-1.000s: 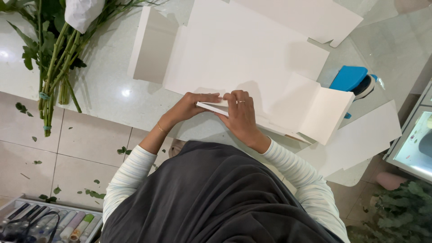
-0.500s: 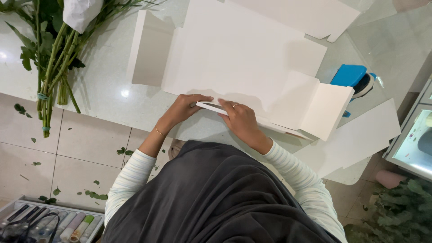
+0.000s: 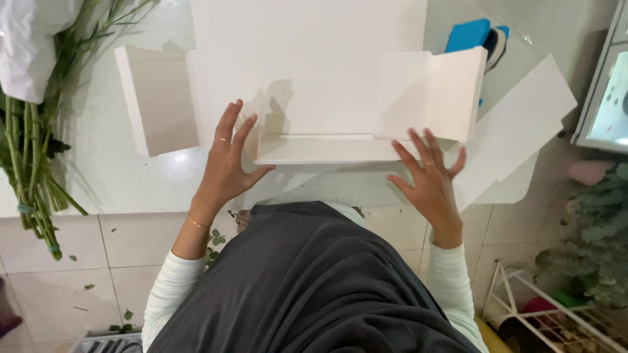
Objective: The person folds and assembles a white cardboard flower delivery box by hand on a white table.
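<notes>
At table's near edge, hands (image 3: 229, 167) (image 3: 428, 180) flanking folded white card (image 3: 314, 85).

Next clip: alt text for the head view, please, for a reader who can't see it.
Seen from above, a person's left hand and right hand, fingers spread, press flat on a large white flat-folded cardboard box on a glossy white table. Green flower stems lie at the left edge.

Both hands are lying flat and open on a white cardboard box (image 3: 307, 85): the left hand (image 3: 229, 167) touching its front flap, the right hand (image 3: 428, 180) touching its right corner, on the bench (image 3: 98, 176).
</notes>
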